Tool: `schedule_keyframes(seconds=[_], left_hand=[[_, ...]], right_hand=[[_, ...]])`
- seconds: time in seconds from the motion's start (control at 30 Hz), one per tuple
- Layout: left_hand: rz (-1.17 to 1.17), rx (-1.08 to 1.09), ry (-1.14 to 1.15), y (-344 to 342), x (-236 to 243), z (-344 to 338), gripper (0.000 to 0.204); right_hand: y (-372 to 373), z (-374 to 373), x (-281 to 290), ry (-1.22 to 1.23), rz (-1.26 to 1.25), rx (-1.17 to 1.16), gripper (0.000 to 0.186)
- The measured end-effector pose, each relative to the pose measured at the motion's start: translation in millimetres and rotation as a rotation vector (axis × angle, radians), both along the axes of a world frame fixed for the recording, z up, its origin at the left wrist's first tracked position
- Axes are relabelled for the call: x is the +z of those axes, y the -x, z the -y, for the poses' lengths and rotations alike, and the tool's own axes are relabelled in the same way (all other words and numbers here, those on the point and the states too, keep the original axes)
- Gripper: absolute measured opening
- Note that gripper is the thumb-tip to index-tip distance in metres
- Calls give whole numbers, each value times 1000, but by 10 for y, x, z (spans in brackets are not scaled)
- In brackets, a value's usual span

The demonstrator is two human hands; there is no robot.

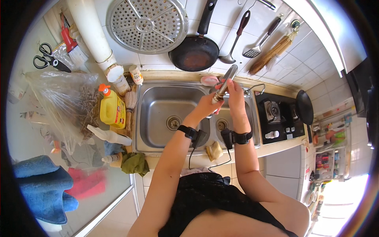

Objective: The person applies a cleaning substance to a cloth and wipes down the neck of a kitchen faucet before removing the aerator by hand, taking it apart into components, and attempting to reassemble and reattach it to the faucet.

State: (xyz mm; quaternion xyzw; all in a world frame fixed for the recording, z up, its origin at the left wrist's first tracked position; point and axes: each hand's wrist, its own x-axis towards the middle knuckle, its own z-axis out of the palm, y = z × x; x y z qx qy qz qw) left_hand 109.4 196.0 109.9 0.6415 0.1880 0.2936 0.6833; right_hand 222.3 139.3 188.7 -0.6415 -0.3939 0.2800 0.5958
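Observation:
Both of my hands are raised over the divider between the two steel sink bowls, at a shiny metal faucet (226, 81). My left hand (206, 105) is closed round the lower part of the faucet, near a pale ring. Close beside it, my right hand (236, 96) has its fingers up against the curved metal spout; its palm side and fingertips are partly hidden. The large left bowl (158, 106) shows a drain strainer (173, 123). A second strainer (222, 125) lies in the small right bowl, below my hands. No running water is visible.
A yellow pump bottle (112, 108) and a brush stand left of the sink. On the front rim lies a yellowish sponge (214, 151), beside a green cloth (135, 163) at the corner. A black gas stove (280, 116) is at right. A frying pan (194, 53) and utensils hang behind.

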Motion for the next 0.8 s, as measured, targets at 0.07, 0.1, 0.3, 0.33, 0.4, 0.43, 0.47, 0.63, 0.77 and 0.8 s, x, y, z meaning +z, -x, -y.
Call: schedule_keyframes(seconds=[0.07, 0.1, 0.3, 0.33, 0.4, 0.43, 0.47, 0.63, 0.77, 0.8], left_hand=[[78, -202, 137, 31, 13, -45, 17], [77, -205, 135, 47, 12, -62, 17], [199, -327, 408, 11, -22, -10, 15], [201, -237, 317, -11, -10, 40, 16], [200, -153, 225, -40, 16, 138, 18], [77, -1, 101, -3, 100, 174, 22], [-43, 150, -22, 16, 144, 209, 26], [-47, 442, -403, 40, -6, 281, 35], [-153, 461, -527, 161, -110, 335, 50], [-226, 480, -579, 216, -168, 373, 57]], right_hand=[[-36, -1, -11, -7, -2, 19, 45], [-46, 0, -11, -9, -2, 15, 45], [-35, 17, 13, -60, -72, 51, 43], [-109, 45, -41, -30, -31, 23, 41], [-200, 126, -159, -2, 6, -10, 39], [-174, 196, -224, 38, 80, -87, 36], [-131, 276, -266, 80, 157, -166, 34], [227, 497, -376, 34, 247, -198, 21], [256, 476, -415, -33, 221, -171, 17], [251, 494, -396, -35, 241, -149, 16]])
